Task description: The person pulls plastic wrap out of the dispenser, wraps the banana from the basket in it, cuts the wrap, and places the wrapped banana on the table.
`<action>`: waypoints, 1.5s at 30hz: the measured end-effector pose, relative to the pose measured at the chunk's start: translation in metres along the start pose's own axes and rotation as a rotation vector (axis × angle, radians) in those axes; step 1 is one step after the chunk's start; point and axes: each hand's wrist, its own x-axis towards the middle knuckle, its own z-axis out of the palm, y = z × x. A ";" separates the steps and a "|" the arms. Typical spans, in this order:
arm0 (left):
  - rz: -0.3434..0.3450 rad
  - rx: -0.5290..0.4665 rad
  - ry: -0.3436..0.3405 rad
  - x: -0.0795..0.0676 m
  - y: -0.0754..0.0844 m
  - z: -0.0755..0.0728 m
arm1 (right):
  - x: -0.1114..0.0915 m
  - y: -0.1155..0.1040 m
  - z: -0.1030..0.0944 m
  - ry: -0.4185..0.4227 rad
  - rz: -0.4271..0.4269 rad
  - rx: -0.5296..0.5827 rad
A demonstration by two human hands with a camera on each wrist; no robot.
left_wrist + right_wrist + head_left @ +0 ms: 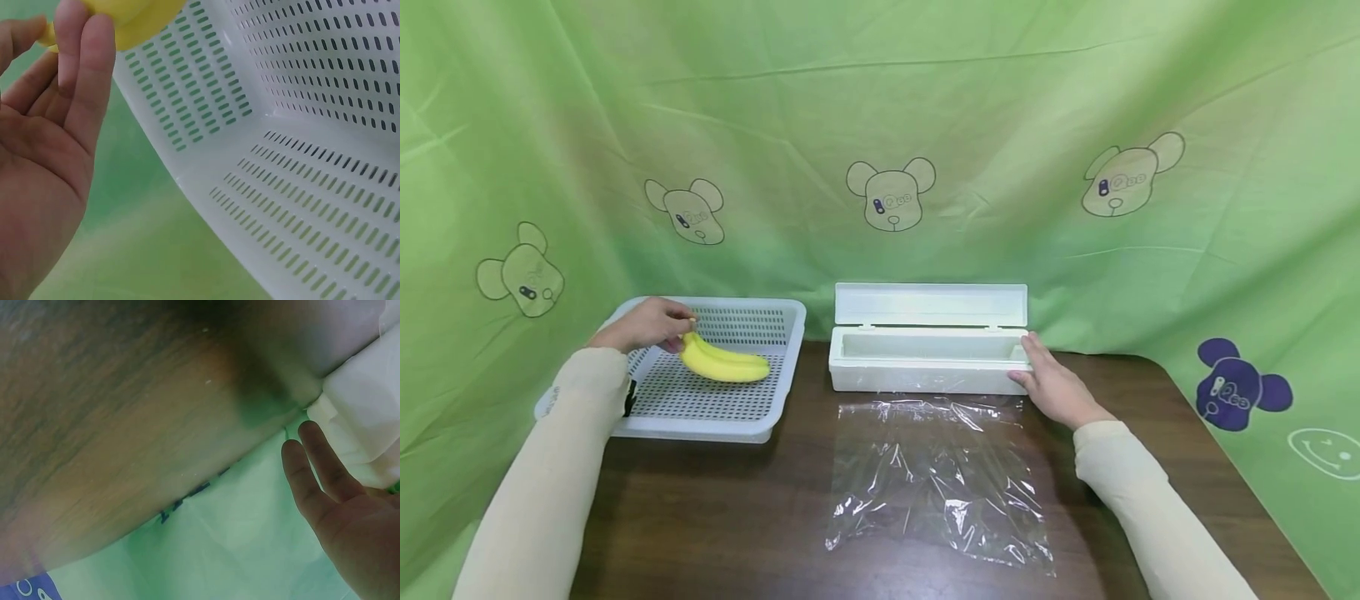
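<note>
At the left, my left hand (658,323) pinches the stem of a small yellow bunch of bananas (726,365), inside a white perforated plastic basket (782,367). In the left wrist view, the thumb and fingertips meet at the stem, while the bananas (140,22) run partly out of the frame. My right hand (1060,385) rests against the right end of a long white cling film dispenser (925,381), its lid (931,305) raised. Two fairly straight fingers (325,456) show beside the white box in the right wrist view. Clear film (936,475) lies spread in front of the dispenser.
The dark brown wooden table (715,517) carries everything. A green curtain (790,108) printed with bear heads hangs close behind the basket and dispenser and along both sides. The table's rounded right edge borders the curtain.
</note>
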 end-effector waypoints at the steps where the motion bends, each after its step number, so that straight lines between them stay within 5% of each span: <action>1: 0.000 -0.004 -0.001 0.001 0.001 0.001 | 0.000 0.000 0.000 0.002 0.000 0.002; 21: 0.004 0.036 -0.094 0.011 0.012 0.014 | -0.001 0.000 0.003 0.026 -0.007 0.034; 30: -0.005 0.078 -0.004 0.016 0.015 0.022 | -0.002 -0.001 0.003 0.023 -0.003 0.055; 38: -0.038 -0.080 0.040 0.017 0.017 0.025 | -0.001 0.001 0.004 0.034 -0.005 0.059; 45: -0.055 -0.112 0.027 0.017 0.019 0.027 | -0.002 0.001 0.004 0.030 0.009 0.070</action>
